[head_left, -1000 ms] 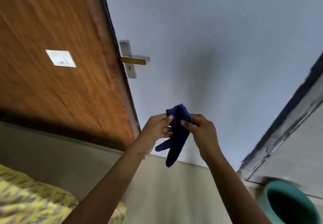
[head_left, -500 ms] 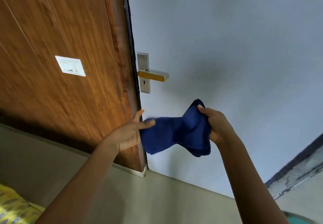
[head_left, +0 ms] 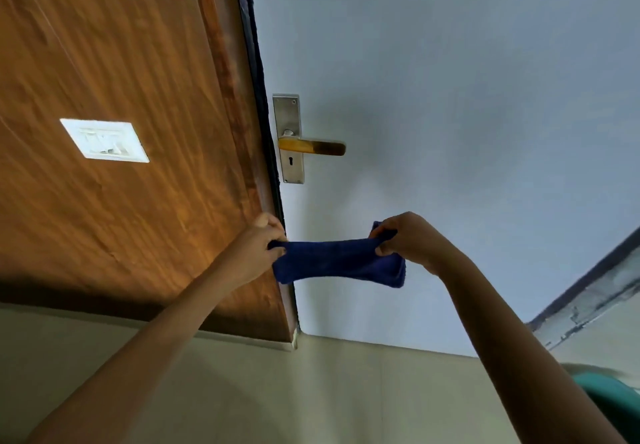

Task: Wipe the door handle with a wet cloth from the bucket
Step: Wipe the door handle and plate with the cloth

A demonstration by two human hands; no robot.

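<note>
A dark blue cloth (head_left: 337,261) is stretched out flat between my two hands. My left hand (head_left: 258,246) pinches its left end, and my right hand (head_left: 407,239) grips its right end. Above the cloth, a brass lever door handle (head_left: 311,147) sticks out to the right from a steel plate (head_left: 289,138) with a keyhole, on a pale grey-blue door (head_left: 450,131). The cloth hangs below the handle and does not touch it. A sliver of the teal bucket (head_left: 613,398) shows at the lower right edge.
A brown wood-grain panel (head_left: 121,201) fills the left, carrying a white switch plate (head_left: 104,140). A dark door frame edge (head_left: 263,131) runs between panel and door. Beige floor (head_left: 311,391) lies below. A worn grey ledge (head_left: 595,301) crosses the right side.
My hands have pulled the cloth apart from a bunched bundle into a wide, taut strip. The view has shifted so the handle sits more central, and the bucket has slid to the edge.
</note>
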